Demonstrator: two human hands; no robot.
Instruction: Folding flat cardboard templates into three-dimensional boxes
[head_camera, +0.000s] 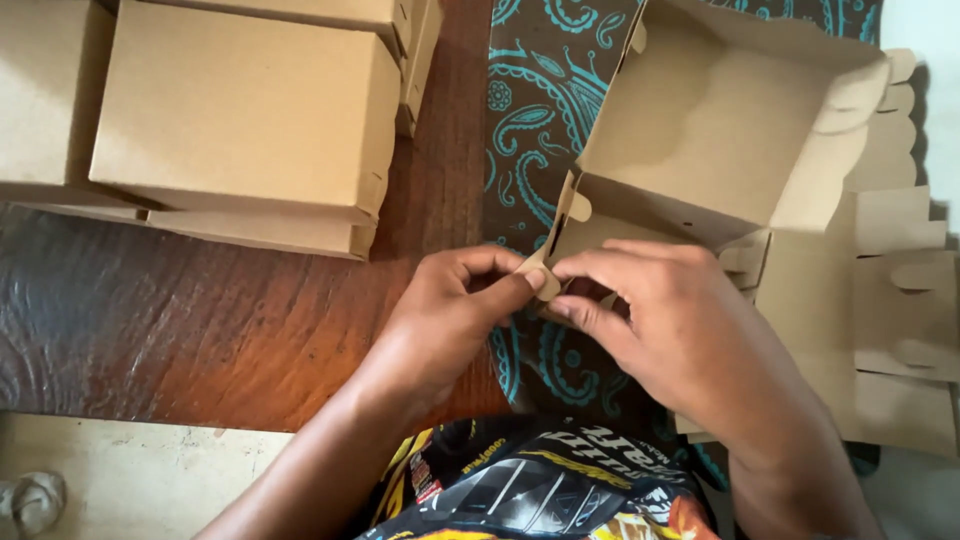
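Note:
A half-folded brown cardboard box (700, 130) lies open in front of me on a dark cloth with a teal paisley pattern (535, 110). My left hand (450, 310) pinches a small flap at the box's near left corner between thumb and fingers. My right hand (680, 330) grips the same near edge just to the right, its fingers curled over the cardboard. The two hands almost touch at the flap.
Finished closed cardboard boxes (240, 110) are stacked at the upper left on a dark wooden table (200, 330). Flat unfolded box blanks (890, 300) lie piled at the right. A pale floor (150, 470) shows below the table's near edge.

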